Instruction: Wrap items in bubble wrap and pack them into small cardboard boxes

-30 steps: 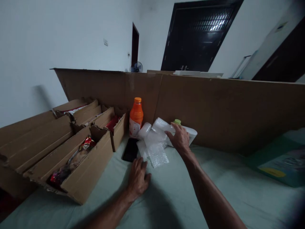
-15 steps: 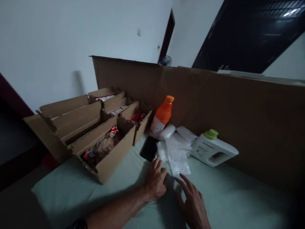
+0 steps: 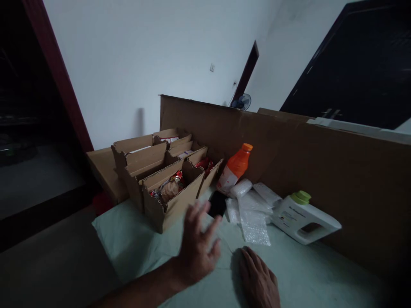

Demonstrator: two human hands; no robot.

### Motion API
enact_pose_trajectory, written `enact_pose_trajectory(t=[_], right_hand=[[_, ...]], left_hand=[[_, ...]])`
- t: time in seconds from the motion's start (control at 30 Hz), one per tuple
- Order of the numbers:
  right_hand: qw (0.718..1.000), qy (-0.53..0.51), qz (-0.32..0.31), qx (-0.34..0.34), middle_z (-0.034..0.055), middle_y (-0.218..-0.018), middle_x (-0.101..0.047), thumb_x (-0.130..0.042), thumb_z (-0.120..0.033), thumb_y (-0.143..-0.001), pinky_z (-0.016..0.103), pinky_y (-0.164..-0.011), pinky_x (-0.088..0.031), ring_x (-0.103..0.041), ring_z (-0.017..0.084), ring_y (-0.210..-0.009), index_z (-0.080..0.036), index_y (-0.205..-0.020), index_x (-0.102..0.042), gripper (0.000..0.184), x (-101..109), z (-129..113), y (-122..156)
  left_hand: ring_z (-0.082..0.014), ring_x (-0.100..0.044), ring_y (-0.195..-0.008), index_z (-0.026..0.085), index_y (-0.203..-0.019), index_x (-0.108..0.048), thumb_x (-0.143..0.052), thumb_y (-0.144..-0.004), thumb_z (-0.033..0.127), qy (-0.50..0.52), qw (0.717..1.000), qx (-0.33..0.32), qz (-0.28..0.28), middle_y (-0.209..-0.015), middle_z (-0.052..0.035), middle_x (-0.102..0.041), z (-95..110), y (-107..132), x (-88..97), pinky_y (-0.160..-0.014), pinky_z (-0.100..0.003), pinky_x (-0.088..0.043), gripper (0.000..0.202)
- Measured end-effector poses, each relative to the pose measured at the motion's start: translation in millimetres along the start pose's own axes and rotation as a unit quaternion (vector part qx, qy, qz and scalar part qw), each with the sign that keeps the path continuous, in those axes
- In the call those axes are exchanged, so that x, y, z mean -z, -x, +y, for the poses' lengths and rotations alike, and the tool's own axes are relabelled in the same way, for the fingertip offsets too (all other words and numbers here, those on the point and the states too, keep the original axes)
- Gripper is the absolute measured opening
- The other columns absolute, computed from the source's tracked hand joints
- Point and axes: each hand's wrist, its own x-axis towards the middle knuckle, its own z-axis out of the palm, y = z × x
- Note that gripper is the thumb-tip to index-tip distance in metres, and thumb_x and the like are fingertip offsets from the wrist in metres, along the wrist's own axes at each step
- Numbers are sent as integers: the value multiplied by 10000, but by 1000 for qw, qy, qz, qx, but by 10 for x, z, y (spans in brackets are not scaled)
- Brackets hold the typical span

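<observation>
My left hand (image 3: 199, 244) is raised over the green cloth (image 3: 138, 256), fingers spread and slightly blurred, with nothing in it. It is nearest to the front cardboard compartment (image 3: 180, 203), which holds a red and clear food packet (image 3: 170, 188). My right hand (image 3: 259, 276) rests palm down on the cloth, holding nothing I can see; its fingertips are partly hidden. Beyond the hands lie a flat black object (image 3: 217, 204) and several pieces of bubble wrap (image 3: 253, 209).
Cardboard compartments (image 3: 146, 160) with packets stand at left. An orange bottle (image 3: 237, 164) leans near a tall cardboard panel (image 3: 321, 158) at the back. A white jug with a green cap (image 3: 305, 220) lies tilted at right. The cloth's left edge drops to the floor.
My left hand has lifted off the cloth and spread its fingers. My right hand has come down onto the cloth. The view has turned left, so things sit further right.
</observation>
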Motion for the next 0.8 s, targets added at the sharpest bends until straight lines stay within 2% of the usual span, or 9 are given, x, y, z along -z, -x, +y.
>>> enact_pose_trajectory(t=[0.07, 0.13, 0.27, 0.43, 0.5, 0.53, 0.63, 0.7, 0.8], right_hand=[[1000, -5, 7, 2, 85, -1333, -668, -367, -322, -976, 464, -965, -506, -617, 288, -1223, -263, -1233, -678, 407, 4, -23, -11], [1000, -10, 16, -1, 88, -1314, -676, -380, -320, -967, 468, -961, -507, -622, 293, -1210, -267, -1210, -688, 396, 23, -56, -27], [999, -25, 19, -14, 88, -1281, -691, -375, -339, -969, 467, -940, -522, -635, 287, -1186, -270, -1187, -693, 392, 77, -81, -49], [996, -63, 49, -37, 140, -1329, -663, -418, -400, -926, 531, -923, -529, -645, 344, -1185, -242, -1184, -690, 407, 130, -63, -30], [991, -116, 53, -37, 157, -1370, -635, -473, -427, -905, 543, -942, -525, -630, 364, -1215, -251, -1233, -671, 422, 196, -147, 2], [987, -153, 43, -28, 157, -1402, -612, -493, -443, -905, 545, -967, -519, -611, 366, -1246, -258, -1282, -646, 446, 251, -217, 27], [960, -275, -52, 24, 147, -1513, -510, -543, -517, -922, 560, -1073, -467, -521, 353, -1358, -256, -1479, -478, 618, 495, -493, 139], [929, -343, -126, 56, 144, -1562, -446, -594, -568, -905, 558, -1112, -437, -467, 342, -1407, -253, -1564, -345, 771, 674, -686, 232], [895, -407, -169, 70, 158, -1604, -373, -663, -625, -852, 530, -1155, -396, -407, 331, -1449, -238, -1603, -251, 940, 837, -945, 330]], left_hand=[[-362, -73, -1564, 263, -1467, -422, -531, -923, 328, -83, 989, 83, 92, -1678, -109, -179, -216, -127, 395, -1244, -633, -191, 559], [-408, -82, -1553, 220, -1355, -556, -604, -888, 335, -140, 978, 131, 87, -1658, -141, -228, -428, -274, 638, -1215, -688, -176, 483], [-396, -175, -1534, 214, -940, -742, -610, -850, 193, -149, 980, 132, 4, -1583, -106, -403, -651, -388, 754, -1226, -659, -173, 161], [-350, -214, -1532, 222, -790, -707, -541, -832, 181, -20, 995, 86, 51, -1641, 2, -307, -645, -94, 1018, -1231, -583, -276, 176], [-343, -221, -1535, 235, -896, -692, -534, -846, 214, 33, 991, 80, 99, -1677, 27, -212, -669, 108, 1187, -1235, -571, -280, 168], [-342, -221, -1537, 251, -1039, -677, -549, -849, 240, 54, 987, 82, 126, -1686, 17, -180, -688, 219, 1253, -1241, -570, -264, 229], [-332, -194, -1547, 295, -1496, -378, -614, -838, 323, 126, 971, 119, 163, -1688, -46, -173, -756, 578, 1311, -1258, -557, -213, 699], [-330, -171, -1552, 294, -1584, -201, -644, -830, 379, 188, 954, 171, 156, -1685, -63, -187, -810, 827, 1251, -1264, -546, -195, 879], [-368, -277, -1513, 289, -1585, -202, -699, -792, 456, 247, 914, 291, 137, -1615, -87, -351, -965, 1168, 1118, -1228, -557, -293, 951]])
